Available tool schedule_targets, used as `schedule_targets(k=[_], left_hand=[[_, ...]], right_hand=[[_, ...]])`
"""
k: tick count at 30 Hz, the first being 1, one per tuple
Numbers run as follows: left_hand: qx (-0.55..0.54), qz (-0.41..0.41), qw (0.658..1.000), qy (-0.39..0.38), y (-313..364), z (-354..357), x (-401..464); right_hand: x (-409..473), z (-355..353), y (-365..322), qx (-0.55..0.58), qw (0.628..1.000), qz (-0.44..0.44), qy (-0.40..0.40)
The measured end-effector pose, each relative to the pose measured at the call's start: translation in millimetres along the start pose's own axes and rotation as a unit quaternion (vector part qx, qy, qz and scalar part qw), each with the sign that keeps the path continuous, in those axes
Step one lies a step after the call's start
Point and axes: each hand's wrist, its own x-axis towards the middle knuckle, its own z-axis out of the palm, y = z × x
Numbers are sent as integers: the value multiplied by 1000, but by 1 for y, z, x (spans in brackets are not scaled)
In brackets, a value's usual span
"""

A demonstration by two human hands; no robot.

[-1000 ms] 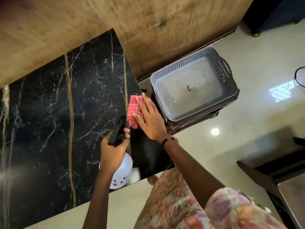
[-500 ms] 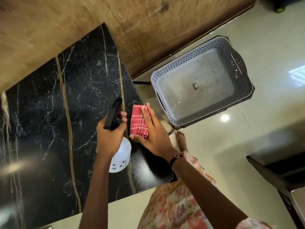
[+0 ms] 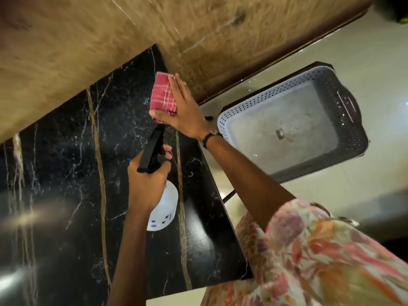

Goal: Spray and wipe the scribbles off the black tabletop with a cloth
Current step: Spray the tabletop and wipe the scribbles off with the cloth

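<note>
Flat under my right hand (image 3: pixel 184 112), the folded red cloth (image 3: pixel 163 96) presses on the tabletop (image 3: pixel 66 173) at its far corner, long axis running away from me, wall (image 3: pixel 88 40) just beyond. Left hand (image 3: pixel 146 186) grips the bottle (image 3: pixel 164 206), nozzle pointing toward the cloth. Basket (image 3: pixel 293 124) sits right of my wrist. Scribbles are hard to make out.

The right hand (image 3: pixel 184 111) presses a folded red checked cloth (image 3: pixel 163 96) flat on the black tabletop (image 3: pixel 66 184), at its far right corner by the wooden wall (image 3: pixel 110 40). The left hand (image 3: pixel 146 184) grips a white spray bottle (image 3: pixel 164 208) with a black trigger head, over the tabletop near its right edge. A grey perforated basket (image 3: pixel 293 120) stands beyond that edge, above the pale floor (image 3: pixel 364 49).
</note>
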Motion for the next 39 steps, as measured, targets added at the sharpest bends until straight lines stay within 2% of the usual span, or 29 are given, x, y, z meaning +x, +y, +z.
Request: schedule_targets(k=[5,7,16,20,23,26,29,34,39], left_hand=[[-36,-30,999,11,2,-2,17],[-44,-31,998,12,1,-4,23],[-45,-7,999,28,0,-18,43],[-63,-3,997,43,-1,-26,47],[-82,0,996,47,-7,-38,50],[-90,-4,995,49,-15,-50,55],[-116,-3,992,48,-27,-67,62],[-98,27,993,61,-51,-111,78],[-54,54,994,82,-81,-158,98]], right_hand=[[-70,11,23,29,998,-54,-5],[-71,11,24,32,997,-64,-5],[76,-9,-9,35,999,-22,-32],[119,-9,-18,-20,1000,-9,-10],[97,-3,-14,-103,994,-23,3],[75,0,-6,-220,974,-59,13],[104,0,-21,-293,955,-49,18],[145,11,-43,-388,919,-65,27],[144,30,-49,-451,887,-46,88]])
